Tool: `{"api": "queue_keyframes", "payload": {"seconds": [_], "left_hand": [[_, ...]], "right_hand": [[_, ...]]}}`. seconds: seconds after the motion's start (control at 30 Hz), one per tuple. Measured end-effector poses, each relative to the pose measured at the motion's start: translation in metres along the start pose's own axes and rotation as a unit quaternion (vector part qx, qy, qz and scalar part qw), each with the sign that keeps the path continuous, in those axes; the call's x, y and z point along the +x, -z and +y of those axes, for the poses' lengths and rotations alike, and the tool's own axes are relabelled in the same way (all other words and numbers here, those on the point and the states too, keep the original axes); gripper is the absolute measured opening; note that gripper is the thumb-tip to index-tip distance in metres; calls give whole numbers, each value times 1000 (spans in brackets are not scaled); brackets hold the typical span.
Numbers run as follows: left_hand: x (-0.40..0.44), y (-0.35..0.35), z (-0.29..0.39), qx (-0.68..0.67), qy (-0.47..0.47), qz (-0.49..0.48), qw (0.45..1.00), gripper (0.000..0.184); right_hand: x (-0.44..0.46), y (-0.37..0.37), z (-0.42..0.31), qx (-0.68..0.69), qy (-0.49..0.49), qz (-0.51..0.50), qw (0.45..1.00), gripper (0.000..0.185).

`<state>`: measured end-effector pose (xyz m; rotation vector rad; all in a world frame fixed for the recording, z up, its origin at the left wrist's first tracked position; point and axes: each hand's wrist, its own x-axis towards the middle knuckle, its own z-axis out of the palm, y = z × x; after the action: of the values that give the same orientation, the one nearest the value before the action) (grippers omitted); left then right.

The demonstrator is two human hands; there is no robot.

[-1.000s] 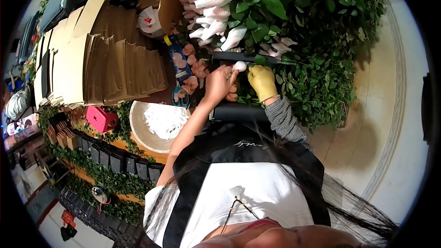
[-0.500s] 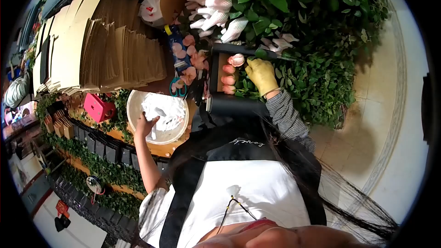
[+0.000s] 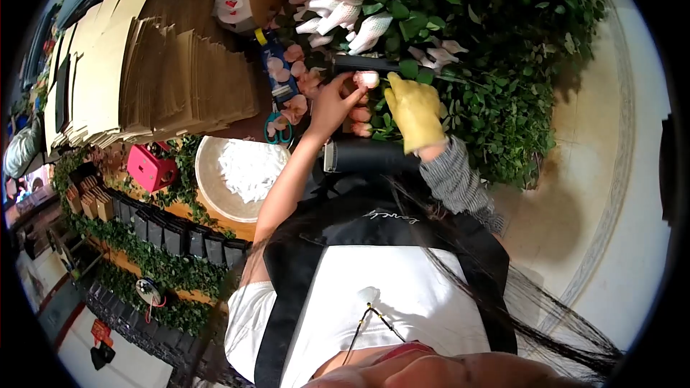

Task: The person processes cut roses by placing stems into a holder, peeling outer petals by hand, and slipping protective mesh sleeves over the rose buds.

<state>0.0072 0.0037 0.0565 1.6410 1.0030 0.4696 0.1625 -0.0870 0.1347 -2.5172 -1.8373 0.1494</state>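
Note:
A pale pink rose head [image 3: 366, 80] lies between my hands at the tray's far edge. My bare left hand [image 3: 336, 105] reaches in from the left, its thumb and fingers closed around the rose head. Whether a white net sleeve is also in those fingers, I cannot make out. My right hand [image 3: 415, 110], in a yellow glove, is closed beside the bloom on its stem, which the glove mostly hides. Below, more pink roses [image 3: 361, 128] lie in the black-edged tray [image 3: 370, 156], partly covered by my left hand.
A round basin [image 3: 207, 187] of white net sleeves [image 3: 251, 170] stands left. Beyond it are stacked cardboard sheets [image 3: 108, 65], teal scissors [image 3: 279, 128] and loose petals [image 3: 295, 109]. Sleeved roses [image 3: 343, 18] and leafy stems [image 3: 503, 93] fill the back and right. A pink stool [image 3: 152, 167] is farther left.
My left hand has left the basin of white net sleeves and moved up and right to the rose head. My gloved right hand stays near the same bloom, turned slightly.

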Motion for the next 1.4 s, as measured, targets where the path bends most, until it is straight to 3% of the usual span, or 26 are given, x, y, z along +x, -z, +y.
{"api": "queue_keyframes", "payload": {"seconds": [0.07,0.13,0.17,0.27,0.3,0.33,0.4,0.47,0.53,0.57,0.67,0.7,0.73,0.8,0.87,0.93,1.0,1.07,1.3,1.4], "left_hand": [[7,-10,-2,41,-33,13,999,40],[7,-6,6,-3,-14,-21,1000,34],[6,-11,0,-77,-57,3,995,30],[-10,-11,15,-104,-146,42,983,26],[-16,-9,25,-119,-133,16,984,25],[-18,-17,30,-221,-97,-7,970,23],[-27,-14,61,-245,-11,-42,968,21],[-28,-21,65,-283,-19,-44,958,20],[-32,-24,70,-301,-40,-50,951,21],[-35,-25,73,-342,-85,-52,934,22],[-45,-15,91,-419,-63,-62,904,24],[-45,-17,87,-329,-83,-40,940,29],[-44,-14,92,-332,-87,-51,938,29],[-43,-10,104,-153,-215,-53,963,33],[-42,-17,108,-149,-258,-26,954,37],[-47,-20,113,-103,-316,75,940,39],[-46,-19,118,-96,-368,64,923,43],[-46,-15,127,-32,-419,46,906,44],[-55,-21,130,-6,-362,76,929,41],[-55,-15,140,-14,-406,34,913,38]], "right_hand": [[14,-33,11,10,40,13,999,22],[9,-36,13,49,56,21,997,26],[1,-28,11,98,44,52,993,34],[-13,-9,14,163,72,143,974,34],[-19,-5,14,152,60,147,975,39],[-24,-4,13,150,57,150,975,39],[-31,-1,7,98,0,131,986,42],[-35,2,4,103,-29,151,983,39],[-38,6,5,264,-48,213,940,33],[-39,7,7,342,-91,188,916,29],[-47,41,21,488,-142,19,861,25],[-52,45,27,474,-123,21,871,24],[-55,52,30,470,-131,29,872,24],[-60,68,38,538,-138,-88,827,26],[-63,73,46,552,-123,-108,818,28],[-66,78,47,568,-101,-101,811,29],[-70,76,49,545,-81,-69,832,31],[-73,77,52,617,-90,-83,778,33],[-80,75,63,597,-97,-116,788,28],[-79,77,63,608,-84,-115,781,28]]}}
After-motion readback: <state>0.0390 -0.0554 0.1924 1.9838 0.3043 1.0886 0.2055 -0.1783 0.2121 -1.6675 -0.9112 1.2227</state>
